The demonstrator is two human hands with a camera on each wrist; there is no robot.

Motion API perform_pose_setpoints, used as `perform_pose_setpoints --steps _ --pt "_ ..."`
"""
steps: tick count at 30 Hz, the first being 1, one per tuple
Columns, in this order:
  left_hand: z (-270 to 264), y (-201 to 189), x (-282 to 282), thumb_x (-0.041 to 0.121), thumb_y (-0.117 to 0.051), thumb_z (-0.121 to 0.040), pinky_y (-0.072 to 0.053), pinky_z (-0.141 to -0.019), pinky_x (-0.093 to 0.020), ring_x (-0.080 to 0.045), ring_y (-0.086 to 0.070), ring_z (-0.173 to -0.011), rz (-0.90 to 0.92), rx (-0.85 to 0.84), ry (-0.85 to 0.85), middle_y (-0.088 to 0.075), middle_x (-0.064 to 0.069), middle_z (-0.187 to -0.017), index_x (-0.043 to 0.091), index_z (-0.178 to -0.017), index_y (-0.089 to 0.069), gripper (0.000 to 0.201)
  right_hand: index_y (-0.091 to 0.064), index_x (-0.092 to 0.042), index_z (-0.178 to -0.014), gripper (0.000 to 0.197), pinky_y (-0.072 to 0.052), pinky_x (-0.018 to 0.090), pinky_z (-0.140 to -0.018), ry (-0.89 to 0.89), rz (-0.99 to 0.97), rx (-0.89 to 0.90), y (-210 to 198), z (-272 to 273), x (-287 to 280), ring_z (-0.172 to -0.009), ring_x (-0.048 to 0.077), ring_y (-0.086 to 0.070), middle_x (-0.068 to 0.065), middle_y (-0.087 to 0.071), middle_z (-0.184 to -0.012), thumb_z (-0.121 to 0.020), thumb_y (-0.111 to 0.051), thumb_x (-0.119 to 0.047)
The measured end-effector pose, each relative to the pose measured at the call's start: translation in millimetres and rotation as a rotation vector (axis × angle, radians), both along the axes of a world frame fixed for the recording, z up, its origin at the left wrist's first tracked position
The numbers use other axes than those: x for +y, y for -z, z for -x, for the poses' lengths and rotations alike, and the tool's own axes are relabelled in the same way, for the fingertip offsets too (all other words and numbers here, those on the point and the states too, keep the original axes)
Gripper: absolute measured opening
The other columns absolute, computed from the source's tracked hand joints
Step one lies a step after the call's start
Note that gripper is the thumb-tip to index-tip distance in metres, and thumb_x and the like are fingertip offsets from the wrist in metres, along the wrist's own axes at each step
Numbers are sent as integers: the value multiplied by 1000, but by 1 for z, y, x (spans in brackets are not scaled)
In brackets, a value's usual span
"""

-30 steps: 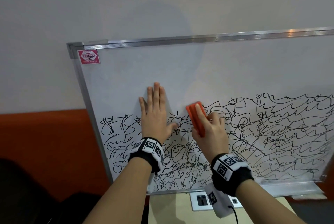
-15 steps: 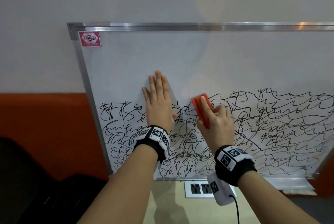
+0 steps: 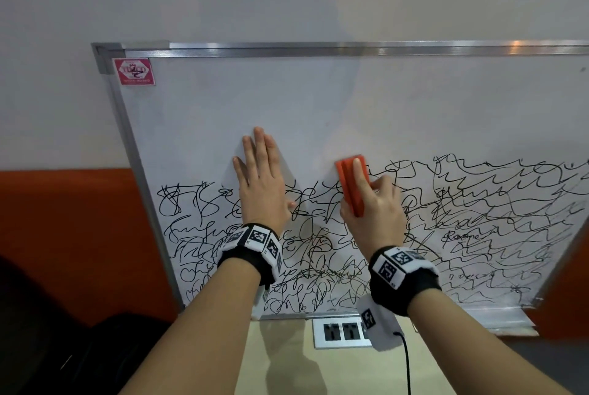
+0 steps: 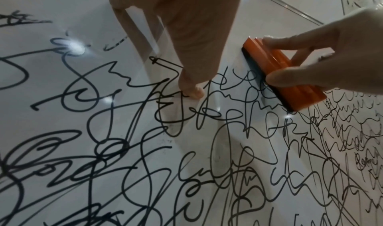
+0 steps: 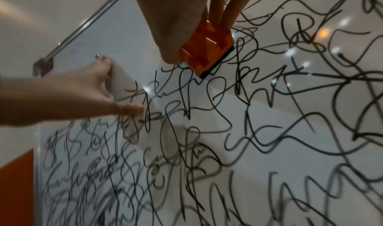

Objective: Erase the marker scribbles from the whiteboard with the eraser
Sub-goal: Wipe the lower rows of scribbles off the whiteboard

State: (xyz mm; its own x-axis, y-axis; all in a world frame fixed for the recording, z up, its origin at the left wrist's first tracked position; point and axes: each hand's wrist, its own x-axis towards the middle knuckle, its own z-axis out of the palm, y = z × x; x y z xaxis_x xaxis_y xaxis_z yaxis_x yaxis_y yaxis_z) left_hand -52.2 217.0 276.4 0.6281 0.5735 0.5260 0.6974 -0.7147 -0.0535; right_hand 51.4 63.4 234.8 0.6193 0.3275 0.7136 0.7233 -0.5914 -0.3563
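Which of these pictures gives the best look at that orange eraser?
The left wrist view: the eraser appears whole from the side, dark pad on the whiteboard, the right hand pinching it. The head view shows only its orange back; the right wrist view shows one end under the palm.

A pale wooden table (image 3: 287,359) carries the whiteboard's (image 3: 318,101) bottom edge at its far edge, with a white socket panel (image 3: 341,332) set there.

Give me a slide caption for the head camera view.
Left hand flat on the whiteboard while the right hand presses the eraser against the scribbles.
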Motion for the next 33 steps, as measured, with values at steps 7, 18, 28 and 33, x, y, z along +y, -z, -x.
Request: perform_pose_setpoints --steps 7,18,28,33 --pt "-5 -3 -10 54 -86 -63 -23 -120 -53 -43 12 -151 42 -13 -33 24 -25 -160 -5 -152 19 149 -42 -29 -149 78 -51 38 -63 -12 -12 37 6 9 -4 -89 29 -49 10 -50 -104 -79 -77 -33" --pt "-7 -9 -29 34 -80 -68 2 -122 -58 -43 21 -149 127 -49 22 30 -28 -157 -1 -150 26 138 -44 -30 -147 78 -51 40 -60 11 -30 -6 -12 -16 -17 -88 33 -50 12 -51 -104 -78 -78 -32" --pt "-49 9 -60 55 -83 -68 3 -121 -61 -35 28 -148 34 0 249 34 -19 -158 16 -155 25 143 -43 -31 -148 78 -50 39 -64 -35 -16 11 -4 -23 -33 -88 30 -51 12 -53 -107 -79 -78 -31" --pt "-50 14 -58 60 -80 -69 -3 -122 -61 -34 26 -149 -6 -24 238 29 -19 -161 17 -156 22 140 -40 -33 -149 86 -50 39 -67 -40 51 6 21 -29 -53 -87 27 -50 10 -55 -107 -74 -83 -26"
